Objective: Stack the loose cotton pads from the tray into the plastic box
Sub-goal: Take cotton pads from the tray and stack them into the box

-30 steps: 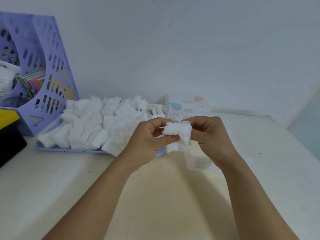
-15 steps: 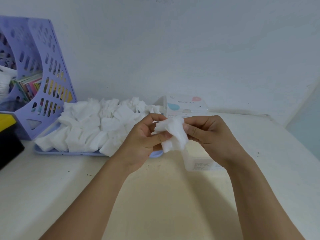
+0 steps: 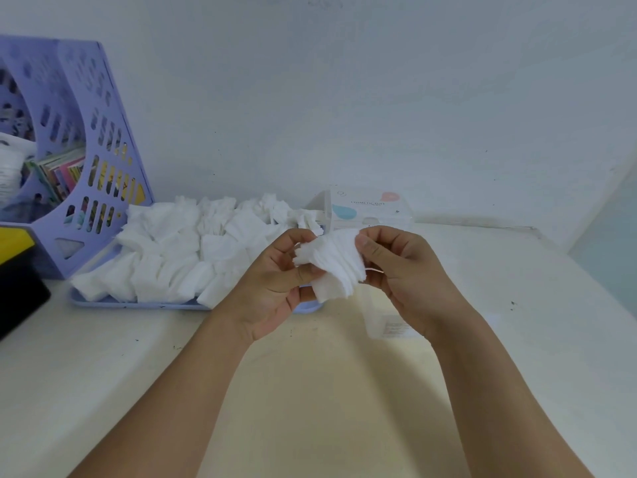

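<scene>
Though half hidden behind the right hand (image 3: 403, 270), plastic box (image 3: 393, 326) (label unreadable), both hands' fingers (image 3: 303, 274) pinching fanned cotton pads (image 3: 336, 267).

- Cream table (image 3: 310, 391) sat beneath the fingers.
- Lilac tray (image 3: 138, 304) rested left of them.
- Clear plastic box (image 3: 393, 327) stood directly below them.
- Purple file rack (image 3: 86, 139) stood far left.

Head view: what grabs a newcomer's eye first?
Both hands, left and right, pinch a small bunch of cotton pads at centre frame, above the table. Behind them to the left, a blue tray lies heaped with loose pads, beside a purple file rack.
</scene>
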`<state>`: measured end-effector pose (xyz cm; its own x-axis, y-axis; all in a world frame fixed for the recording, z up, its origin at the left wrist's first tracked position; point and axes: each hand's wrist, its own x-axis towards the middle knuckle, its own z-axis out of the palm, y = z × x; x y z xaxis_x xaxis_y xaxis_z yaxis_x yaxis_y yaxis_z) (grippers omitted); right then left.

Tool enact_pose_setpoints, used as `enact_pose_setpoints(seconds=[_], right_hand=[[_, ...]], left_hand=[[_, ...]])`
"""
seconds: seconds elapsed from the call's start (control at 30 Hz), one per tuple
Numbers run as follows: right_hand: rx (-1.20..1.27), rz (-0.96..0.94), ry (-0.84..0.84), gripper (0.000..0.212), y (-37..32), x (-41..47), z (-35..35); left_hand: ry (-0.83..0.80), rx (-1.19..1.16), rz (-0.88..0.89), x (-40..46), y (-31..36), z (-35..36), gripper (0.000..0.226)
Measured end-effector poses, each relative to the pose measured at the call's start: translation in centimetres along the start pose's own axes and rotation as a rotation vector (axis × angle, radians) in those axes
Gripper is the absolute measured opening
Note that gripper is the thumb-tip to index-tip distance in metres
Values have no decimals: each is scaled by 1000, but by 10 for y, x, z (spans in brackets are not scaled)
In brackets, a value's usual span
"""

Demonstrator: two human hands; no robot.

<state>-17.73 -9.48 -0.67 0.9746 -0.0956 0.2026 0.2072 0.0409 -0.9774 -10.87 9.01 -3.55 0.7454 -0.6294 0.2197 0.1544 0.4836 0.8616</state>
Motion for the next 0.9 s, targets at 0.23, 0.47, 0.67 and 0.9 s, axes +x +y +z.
enact_pose_setpoints(seconds=[0.23, 0.47, 0.67, 0.9], right_hand=[[-179, -137, 98, 14, 0, 2, -2], [-232, -163, 28, 13, -2, 1, -3], [-222, -131, -2, 15, 2, 0, -4], [-498, -303, 74, 41, 3, -4, 8]], left_hand=[[51, 141, -21, -1, -1, 5, 28], [76, 175, -13, -2, 1, 7, 33], [136, 190, 4, -1, 1, 9, 37], [386, 648, 267, 1, -9, 12, 60]])
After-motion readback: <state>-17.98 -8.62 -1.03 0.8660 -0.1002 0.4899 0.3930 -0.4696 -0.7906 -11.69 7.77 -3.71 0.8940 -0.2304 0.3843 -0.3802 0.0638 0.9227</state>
